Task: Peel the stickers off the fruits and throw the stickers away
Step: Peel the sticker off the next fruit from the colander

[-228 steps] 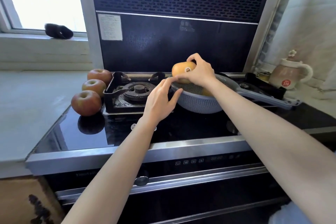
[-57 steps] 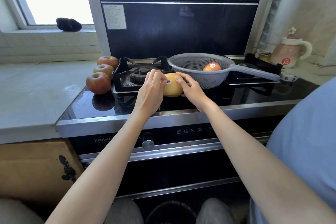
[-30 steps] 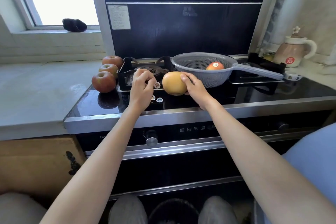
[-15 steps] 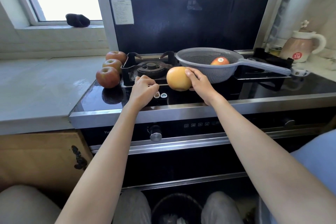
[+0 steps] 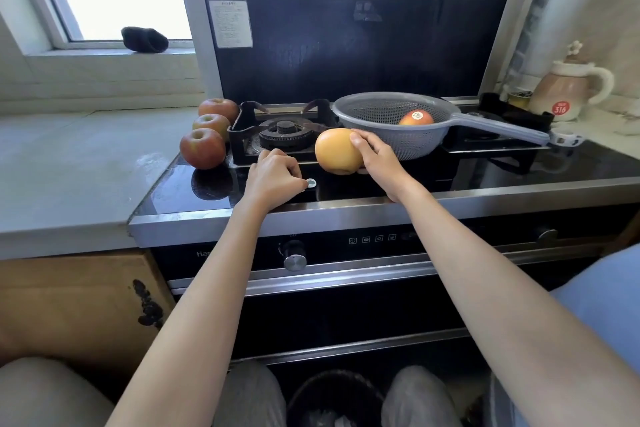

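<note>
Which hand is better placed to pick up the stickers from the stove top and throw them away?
The left hand, probably. Its curled fingers are already at the sticker on the black stove top, while the right hand is busy gripping the yellow fruit.

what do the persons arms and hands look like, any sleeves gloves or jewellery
Both arms are bare from wrist to as far up as the view shows: no sleeves on the forearms. The left hand and right hand wear no gloves, and no rings, watch or bracelets are visible. Light blue fabric, probably the person's top, shows at the right edge.
</note>
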The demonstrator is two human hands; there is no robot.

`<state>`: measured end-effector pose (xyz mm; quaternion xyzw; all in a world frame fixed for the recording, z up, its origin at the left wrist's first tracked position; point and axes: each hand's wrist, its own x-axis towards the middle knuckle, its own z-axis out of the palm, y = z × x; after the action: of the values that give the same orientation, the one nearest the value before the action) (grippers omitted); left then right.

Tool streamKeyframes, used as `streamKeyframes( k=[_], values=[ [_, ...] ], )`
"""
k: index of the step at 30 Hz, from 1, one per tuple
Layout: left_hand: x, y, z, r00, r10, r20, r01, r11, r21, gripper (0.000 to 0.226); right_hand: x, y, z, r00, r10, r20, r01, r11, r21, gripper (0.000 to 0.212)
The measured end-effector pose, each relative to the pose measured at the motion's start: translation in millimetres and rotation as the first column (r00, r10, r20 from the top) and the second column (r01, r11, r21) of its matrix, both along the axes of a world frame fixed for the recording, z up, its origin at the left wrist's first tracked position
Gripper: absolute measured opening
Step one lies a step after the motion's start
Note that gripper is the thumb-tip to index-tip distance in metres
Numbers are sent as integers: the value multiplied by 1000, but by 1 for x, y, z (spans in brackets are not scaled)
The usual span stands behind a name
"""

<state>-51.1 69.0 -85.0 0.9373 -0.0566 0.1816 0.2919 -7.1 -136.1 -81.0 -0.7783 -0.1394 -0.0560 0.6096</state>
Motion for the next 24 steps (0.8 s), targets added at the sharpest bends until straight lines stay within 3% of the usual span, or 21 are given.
streamKeyframes(
  k=[4,7,9,14,24],
  values=[
    [0,0,0,998,37,51,-37,999,-4,23,-1,0,1,1000,4,-1,-4,1000,1,43],
    [-2,-5,4,948,42,317,-7,994,-111,20,-1,1,1,1000,5,-5,-5,1000,8,43],
    [0,-12,7,924,-34,380,116,974,-195,23,-1,1,1,1000,6,-4,-6,1000,13,42],
    [5,-32,8,956,-180,230,234,944,-233,53,-2,0,2,1000,12,-9,-12,1000,17,42],
    [9,-41,6,963,-148,224,226,898,-378,55,-5,-2,5,998,20,57,-18,999,-41,43]
  ],
)
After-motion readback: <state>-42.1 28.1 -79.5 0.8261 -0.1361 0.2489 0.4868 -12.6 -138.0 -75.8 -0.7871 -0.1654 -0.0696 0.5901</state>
